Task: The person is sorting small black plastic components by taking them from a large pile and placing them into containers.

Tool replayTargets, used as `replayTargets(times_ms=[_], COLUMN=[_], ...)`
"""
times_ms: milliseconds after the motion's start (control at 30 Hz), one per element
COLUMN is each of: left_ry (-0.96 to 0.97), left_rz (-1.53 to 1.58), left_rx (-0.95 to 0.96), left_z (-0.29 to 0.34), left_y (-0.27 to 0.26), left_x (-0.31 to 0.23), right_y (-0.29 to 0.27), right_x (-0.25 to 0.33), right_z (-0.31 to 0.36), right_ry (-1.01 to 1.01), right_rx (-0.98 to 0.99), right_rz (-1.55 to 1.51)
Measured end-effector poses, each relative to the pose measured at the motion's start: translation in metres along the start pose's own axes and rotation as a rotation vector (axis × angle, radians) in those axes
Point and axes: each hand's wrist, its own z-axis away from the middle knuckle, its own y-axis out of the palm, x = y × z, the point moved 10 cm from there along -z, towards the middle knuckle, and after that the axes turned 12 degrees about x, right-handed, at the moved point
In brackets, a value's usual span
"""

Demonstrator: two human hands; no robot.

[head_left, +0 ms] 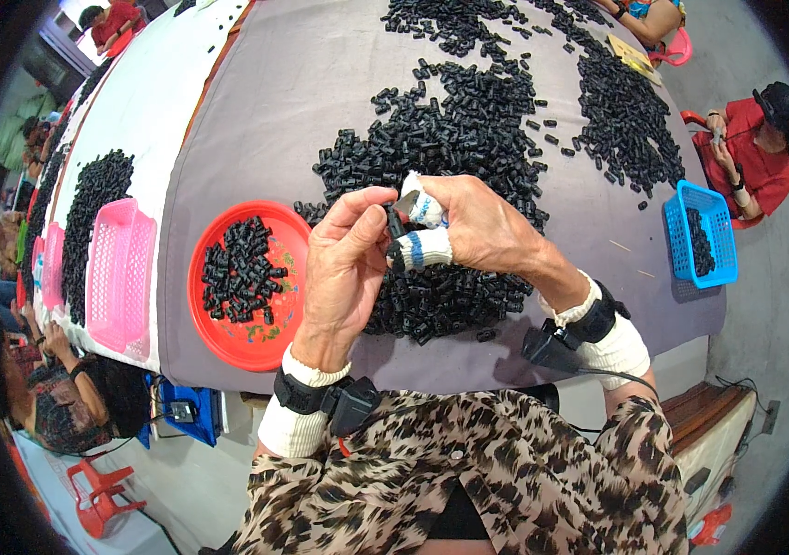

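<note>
Above a large heap of small black cylindrical plastic parts (459, 120), my two hands meet. My left hand (343, 268) is closed, pinching one black plastic part (395, 225) between thumb and fingertips. Opposite it, my right hand (487, 227) is closed too, with white cloth wraps (427, 248) on its thumb and a finger. A small grey blade (406, 202) sticks out beside the wrapped thumb, close against the part; its handle end is hidden in the hand. Left of my left hand lies a round red tray (294, 319) holding many such parts.
A pink basket (121, 277) stands on the white-covered table at left. At right are a blue basket (730, 242) with black parts and another heap (630, 120). People sit around the tables, including one in red (755, 153). Wrist devices with cables are on both my arms.
</note>
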Motion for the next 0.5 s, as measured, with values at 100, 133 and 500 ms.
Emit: replayTargets(times_ms=[100, 133, 500], left_ry=[0.001, 0.000, 0.012], left_rz=[0.006, -0.006, -0.030], left_rx=[0.021, 0.020, 0.011], left_z=[0.0002, 0.0003, 0.0038], left_y=[-0.0009, -0.0017, -0.0050], left_x=[0.0000, 0.0001, -0.0014], right_y=[0.0014, 0.0024, 0.0095], right_x=[-0.0019, -0.0026, 0.0001], right_z=[-0.0020, -0.0024, -0.0076], right_ry=[0.017, 0.013, -0.030], right_rx=[0.034, 0.044, 0.094], right_rz=[0.048, 0.059, 0.078])
